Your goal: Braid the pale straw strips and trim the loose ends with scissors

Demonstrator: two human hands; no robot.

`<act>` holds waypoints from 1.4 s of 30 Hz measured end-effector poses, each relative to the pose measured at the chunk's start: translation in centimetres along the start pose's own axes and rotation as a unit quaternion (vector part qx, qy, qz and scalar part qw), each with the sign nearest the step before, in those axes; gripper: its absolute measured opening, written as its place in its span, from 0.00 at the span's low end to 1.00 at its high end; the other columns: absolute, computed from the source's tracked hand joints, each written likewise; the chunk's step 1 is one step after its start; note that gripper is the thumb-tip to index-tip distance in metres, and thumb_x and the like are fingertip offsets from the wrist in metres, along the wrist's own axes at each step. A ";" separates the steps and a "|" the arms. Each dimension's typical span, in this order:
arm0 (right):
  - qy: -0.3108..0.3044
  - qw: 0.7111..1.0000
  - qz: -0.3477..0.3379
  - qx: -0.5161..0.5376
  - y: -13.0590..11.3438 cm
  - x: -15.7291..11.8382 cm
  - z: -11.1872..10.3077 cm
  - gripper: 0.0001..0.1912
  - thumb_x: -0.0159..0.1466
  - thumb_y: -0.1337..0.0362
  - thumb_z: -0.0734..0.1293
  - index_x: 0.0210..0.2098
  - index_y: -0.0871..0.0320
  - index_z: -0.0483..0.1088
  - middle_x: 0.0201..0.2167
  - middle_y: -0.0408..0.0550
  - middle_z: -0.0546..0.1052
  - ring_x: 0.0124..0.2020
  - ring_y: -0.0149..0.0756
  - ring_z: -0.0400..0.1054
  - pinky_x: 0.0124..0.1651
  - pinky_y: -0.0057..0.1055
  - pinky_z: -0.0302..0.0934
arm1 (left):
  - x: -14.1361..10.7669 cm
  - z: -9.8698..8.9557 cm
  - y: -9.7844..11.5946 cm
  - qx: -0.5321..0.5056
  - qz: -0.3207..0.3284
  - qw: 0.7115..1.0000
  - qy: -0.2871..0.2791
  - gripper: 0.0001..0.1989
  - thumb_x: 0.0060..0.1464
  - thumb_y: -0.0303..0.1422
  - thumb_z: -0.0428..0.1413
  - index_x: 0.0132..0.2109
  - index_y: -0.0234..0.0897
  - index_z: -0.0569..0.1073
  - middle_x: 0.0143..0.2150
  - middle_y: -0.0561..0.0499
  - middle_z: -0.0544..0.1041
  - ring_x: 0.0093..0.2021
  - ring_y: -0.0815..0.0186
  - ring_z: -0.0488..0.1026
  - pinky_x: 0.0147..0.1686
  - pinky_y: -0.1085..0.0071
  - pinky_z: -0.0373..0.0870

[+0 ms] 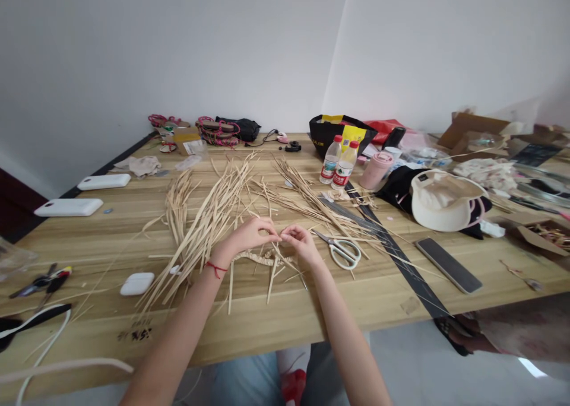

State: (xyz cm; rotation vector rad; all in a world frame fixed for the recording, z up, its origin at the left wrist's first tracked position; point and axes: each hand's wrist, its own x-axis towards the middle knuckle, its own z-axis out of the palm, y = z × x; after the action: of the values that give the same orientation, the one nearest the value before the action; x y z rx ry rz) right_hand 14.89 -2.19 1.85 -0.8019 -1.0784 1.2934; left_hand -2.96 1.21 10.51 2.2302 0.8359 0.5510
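Note:
My left hand (253, 234), with a red string at the wrist, is closed in a pinch, its fingertips almost meeting those of my right hand (301, 243). The right fingers are pinched as well. A thin straw strip appears to be between the fingertips, though most of it is hidden. Just beneath lies a curved straw braid (256, 257) with loose ends sticking out toward me. Long straw strips (214, 207) are heaped beyond my left hand, and more straw (312, 201) lies behind my right. White-handled scissors (345, 253) rest right of my right hand.
Two water bottles (330, 161), a pink cup (376, 170) and a cream cap (443, 201) stand or lie to the right. A phone (449, 265) lies near the right front. An earbud case (137, 284) and white power banks (69, 207) are on the left.

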 end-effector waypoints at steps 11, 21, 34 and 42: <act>0.012 1.000 0.022 0.012 -0.4 0.2 0.0 0.10 0.48 0.60 0.74 0.27 0.56 0.72 0.25 0.41 0.73 0.25 0.27 0.64 0.32 0.26 0.57 | 1.4 -0.5 -2.0 -0.038 0.053 0.996 -0.058 0.07 0.51 0.33 0.57 0.35 0.37 0.78 0.35 0.49 0.75 0.36 0.67 0.70 0.40 0.71 0.65; 0.018 0.999 0.024 0.025 -0.7 0.1 0.4 0.10 0.48 0.60 0.74 0.26 0.57 0.71 0.25 0.41 0.73 0.25 0.27 0.63 0.31 0.25 0.58 | 0.1 2.2 -2.9 -0.129 0.014 0.991 0.016 0.09 0.53 0.37 0.56 0.36 0.35 0.74 0.38 0.49 0.73 0.39 0.66 0.69 0.42 0.70 0.64; -0.009 1.000 -0.024 0.016 -1.1 -0.1 0.7 0.08 0.50 0.62 0.73 0.27 0.56 0.70 0.28 0.42 0.74 0.30 0.31 0.68 0.37 0.29 0.63 | 0.1 3.2 -4.9 -0.404 -0.192 0.889 -0.100 0.13 0.45 0.35 0.62 0.39 0.33 0.75 0.31 0.51 0.70 0.27 0.73 0.64 0.29 0.74 0.61; 0.034 0.997 -0.067 -0.025 -1.0 0.3 0.2 0.09 0.51 0.60 0.71 0.29 0.55 0.69 0.27 0.41 0.72 0.26 0.29 0.65 0.32 0.28 0.62 | 0.1 3.8 -4.8 -0.427 -0.210 0.877 -0.066 0.15 0.46 0.35 0.62 0.42 0.33 0.73 0.33 0.49 0.74 0.30 0.71 0.69 0.32 0.73 0.66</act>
State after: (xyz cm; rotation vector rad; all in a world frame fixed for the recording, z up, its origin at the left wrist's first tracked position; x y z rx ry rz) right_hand 15.01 -2.02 2.87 -0.7922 -1.0938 1.1234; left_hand -2.63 2.20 4.47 1.2173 0.7685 0.4277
